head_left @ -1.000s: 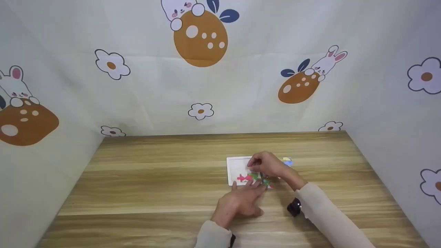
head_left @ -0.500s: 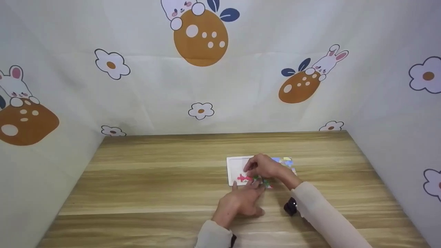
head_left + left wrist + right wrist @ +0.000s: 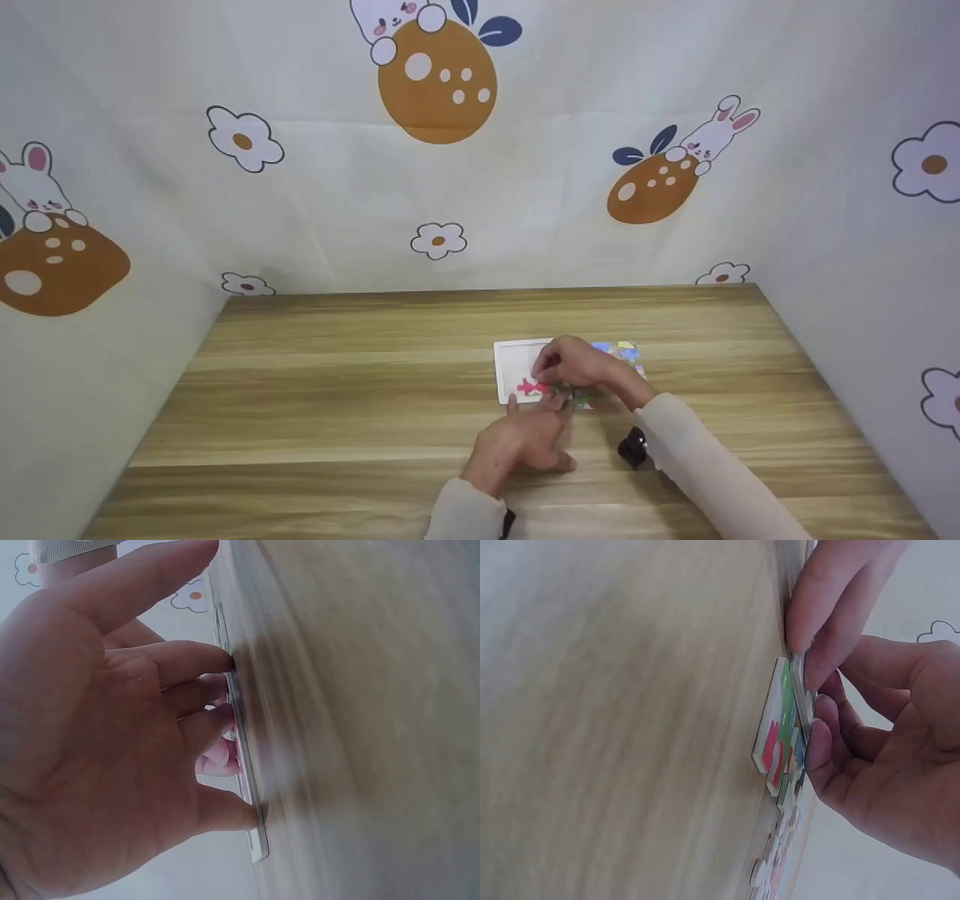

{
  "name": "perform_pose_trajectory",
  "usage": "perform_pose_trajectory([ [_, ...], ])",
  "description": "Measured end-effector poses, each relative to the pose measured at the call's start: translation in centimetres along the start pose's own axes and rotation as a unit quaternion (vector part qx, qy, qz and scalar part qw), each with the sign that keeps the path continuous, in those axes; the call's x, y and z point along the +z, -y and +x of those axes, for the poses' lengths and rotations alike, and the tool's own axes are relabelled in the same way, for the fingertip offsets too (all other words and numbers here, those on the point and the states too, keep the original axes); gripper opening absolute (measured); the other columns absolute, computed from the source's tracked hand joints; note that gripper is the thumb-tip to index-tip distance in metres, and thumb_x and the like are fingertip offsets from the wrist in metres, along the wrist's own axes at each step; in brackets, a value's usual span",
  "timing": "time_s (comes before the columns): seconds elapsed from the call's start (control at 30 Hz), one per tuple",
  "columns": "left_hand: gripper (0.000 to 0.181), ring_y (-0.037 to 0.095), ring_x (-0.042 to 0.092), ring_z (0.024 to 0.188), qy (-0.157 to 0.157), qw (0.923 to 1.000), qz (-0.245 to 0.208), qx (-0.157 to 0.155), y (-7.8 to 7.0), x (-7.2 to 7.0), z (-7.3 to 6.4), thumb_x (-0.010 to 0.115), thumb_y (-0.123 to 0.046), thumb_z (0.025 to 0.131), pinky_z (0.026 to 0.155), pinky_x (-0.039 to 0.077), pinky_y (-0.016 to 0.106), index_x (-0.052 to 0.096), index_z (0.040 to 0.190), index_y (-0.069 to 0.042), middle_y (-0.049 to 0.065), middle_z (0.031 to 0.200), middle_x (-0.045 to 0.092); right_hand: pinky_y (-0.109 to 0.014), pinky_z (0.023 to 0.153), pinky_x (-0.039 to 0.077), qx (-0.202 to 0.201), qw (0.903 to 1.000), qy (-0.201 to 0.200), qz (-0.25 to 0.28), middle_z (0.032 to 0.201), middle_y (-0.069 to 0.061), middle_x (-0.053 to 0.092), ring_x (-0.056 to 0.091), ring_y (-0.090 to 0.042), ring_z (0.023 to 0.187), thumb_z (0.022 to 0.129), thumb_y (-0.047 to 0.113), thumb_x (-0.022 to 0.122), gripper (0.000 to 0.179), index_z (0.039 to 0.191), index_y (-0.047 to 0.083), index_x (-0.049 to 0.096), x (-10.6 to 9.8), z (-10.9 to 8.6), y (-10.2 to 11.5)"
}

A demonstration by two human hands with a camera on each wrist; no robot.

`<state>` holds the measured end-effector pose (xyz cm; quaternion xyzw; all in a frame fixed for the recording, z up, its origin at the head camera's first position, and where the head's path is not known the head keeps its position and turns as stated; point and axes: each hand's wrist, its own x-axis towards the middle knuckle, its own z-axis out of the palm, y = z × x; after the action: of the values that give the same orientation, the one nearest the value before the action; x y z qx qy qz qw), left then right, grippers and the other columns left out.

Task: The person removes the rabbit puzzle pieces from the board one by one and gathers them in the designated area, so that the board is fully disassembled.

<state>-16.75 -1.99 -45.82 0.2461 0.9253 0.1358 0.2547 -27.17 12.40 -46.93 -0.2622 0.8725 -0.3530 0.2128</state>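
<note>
A white puzzle tray (image 3: 504,375) lies on the table, with a red puzzle piece (image 3: 529,387) in its lower part. My left hand (image 3: 520,441) rests along the near edge of the tray, fingers spread and fairly straight, fingertips on the rim. Over the tray my right hand (image 3: 574,361) has its thumb and fingers curled together beside the red piece. From the right wrist, my right thumb (image 3: 821,746) shows close to the tray's rim (image 3: 798,682). The pinched puzzle piece is mostly hidden behind the fingers. A green and red puzzle piece (image 3: 776,724) lies near them.
Several loose puzzle pieces (image 3: 624,350) lie right of the tray, partly under the right forearm. More of these pieces (image 3: 776,862) run along the table in the right wrist view. Patterned cloth (image 3: 322,187) walls enclose the wooden table (image 3: 322,390).
My right hand has shifted slightly left and nearer, its fingertips lower over the tray by the red piece. More loose pieces show behind it. My left hand stays nearly still at the edge.
</note>
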Motion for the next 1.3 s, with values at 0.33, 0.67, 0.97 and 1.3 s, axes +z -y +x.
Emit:
perform_pose_trajectory([
  [0.33,0.09,0.016,0.012,0.158,0.008,1.0,-0.005,0.002,0.0,-0.1,0.0,0.07,-0.046,0.089,0.123,0.01,0.067,0.023,0.161,-0.017,-0.002,0.171,0.012,-0.025,0.078,0.05,-0.006,0.9994,0.004,0.034,0.088,-0.007,0.07,0.059,-0.01,0.08,0.092,0.005,0.069,0.006,0.095,0.0,0.071,-0.2,-0.2,0.0],
  [0.67,0.083,0.017,0.009,0.158,0.006,0.9999,-0.008,0.005,0.0,0.0,-0.1,0.071,-0.045,0.089,0.123,0.009,0.067,0.03,0.159,-0.025,-0.003,0.17,0.014,-0.021,0.072,0.049,-0.019,0.9974,-0.053,0.045,0.091,-0.011,0.068,0.057,-0.012,0.078,0.092,0.001,0.066,0.005,0.095,-0.001,0.069,-1.4,-1.2,-0.6],
  [0.97,0.084,0.02,0.011,0.158,-0.006,0.9999,0.001,0.011,0.2,0.1,-0.1,0.072,-0.046,0.088,0.122,0.013,0.069,0.033,0.158,-0.022,-0.004,0.17,0.015,-0.019,0.07,0.049,-0.019,0.996,-0.075,0.044,0.091,-0.01,0.067,0.057,-0.012,0.082,0.093,0.002,0.066,0.005,0.095,-0.002,0.068,-3.4,-4.3,-1.6],
  [1.3,0.087,0.019,0.009,0.158,-0.002,1.0,0.0,0.007,0.2,0.0,0.0,0.07,-0.047,0.089,0.123,0.011,0.067,0.029,0.159,-0.017,-0.006,0.171,0.009,-0.019,0.071,0.049,-0.021,0.997,-0.067,0.032,0.091,-0.012,0.067,0.057,-0.013,0.082,0.091,-0.002,0.066,0.003,0.093,-0.001,0.067,-4.3,-7.1,-3.3],
])
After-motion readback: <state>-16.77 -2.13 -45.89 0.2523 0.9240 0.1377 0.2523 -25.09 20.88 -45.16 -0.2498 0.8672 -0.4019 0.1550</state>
